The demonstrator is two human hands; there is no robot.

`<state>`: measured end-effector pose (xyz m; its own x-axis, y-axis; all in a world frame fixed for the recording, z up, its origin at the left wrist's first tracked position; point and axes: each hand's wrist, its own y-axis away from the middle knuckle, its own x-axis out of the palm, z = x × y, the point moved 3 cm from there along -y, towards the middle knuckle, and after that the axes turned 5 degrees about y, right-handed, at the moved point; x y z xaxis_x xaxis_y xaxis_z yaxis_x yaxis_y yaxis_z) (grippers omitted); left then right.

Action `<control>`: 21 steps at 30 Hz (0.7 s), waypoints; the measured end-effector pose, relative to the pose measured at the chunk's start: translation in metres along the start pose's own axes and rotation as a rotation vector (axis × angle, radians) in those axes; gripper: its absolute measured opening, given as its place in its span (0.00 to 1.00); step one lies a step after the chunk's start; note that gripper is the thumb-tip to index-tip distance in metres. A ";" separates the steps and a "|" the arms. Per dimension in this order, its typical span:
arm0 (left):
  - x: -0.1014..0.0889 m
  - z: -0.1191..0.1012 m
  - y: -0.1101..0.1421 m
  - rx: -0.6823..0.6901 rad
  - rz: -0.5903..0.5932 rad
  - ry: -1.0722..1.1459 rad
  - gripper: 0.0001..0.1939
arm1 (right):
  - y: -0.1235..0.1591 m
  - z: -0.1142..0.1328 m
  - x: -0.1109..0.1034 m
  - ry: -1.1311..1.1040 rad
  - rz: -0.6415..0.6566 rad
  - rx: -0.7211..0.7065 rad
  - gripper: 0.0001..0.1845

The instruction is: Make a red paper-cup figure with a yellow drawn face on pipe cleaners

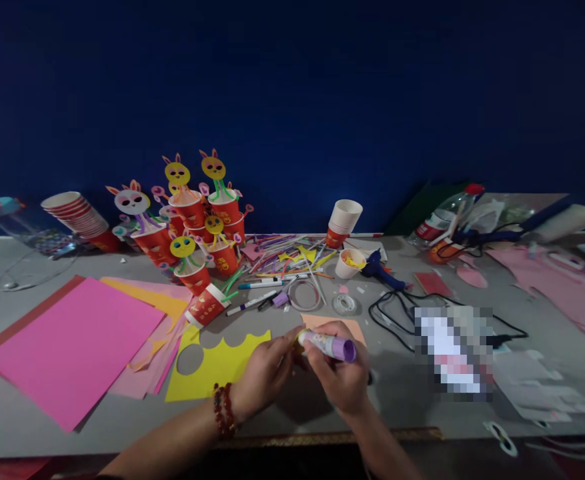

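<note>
My right hand (343, 373) is wrapped round a glue stick (329, 345) with a pale printed barrel and a purple end, held tilted. Its tip meets the fingertips of my left hand (265, 373). Those fingers are pinched on a small yellow piece (296, 340), mostly hidden, so its shape cannot be made out. Just left of my left hand lies a yellow paper sheet (222, 367) with round cut-outs. An orange paper sheet (357, 328) shows partly behind my right hand.
Red paper cups (155, 243) with bunny-faced figures stand back left, one cup (207, 305) tipped over. Pink sheets (77, 347) lie at left. Pipe cleaners (292, 257), markers (259, 283) and tape (345, 304) spread mid-table. A blue glue gun (385, 273) trails black cable; a bottle (439, 220) leans behind.
</note>
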<state>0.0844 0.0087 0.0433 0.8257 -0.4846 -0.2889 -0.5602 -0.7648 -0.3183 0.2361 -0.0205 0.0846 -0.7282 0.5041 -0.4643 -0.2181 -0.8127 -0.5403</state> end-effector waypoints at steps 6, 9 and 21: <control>0.000 0.002 0.002 0.016 -0.015 -0.021 0.21 | 0.001 -0.005 0.000 -0.052 0.004 0.070 0.04; -0.001 0.000 0.002 0.034 -0.008 -0.028 0.20 | 0.001 -0.006 0.001 -0.077 0.005 0.081 0.04; 0.000 0.001 0.002 0.039 -0.017 -0.028 0.20 | 0.000 -0.008 -0.002 -0.060 0.001 0.098 0.05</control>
<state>0.0830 0.0074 0.0416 0.8332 -0.4592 -0.3081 -0.5488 -0.7553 -0.3583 0.2427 -0.0185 0.0799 -0.7655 0.4872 -0.4202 -0.2775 -0.8393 -0.4675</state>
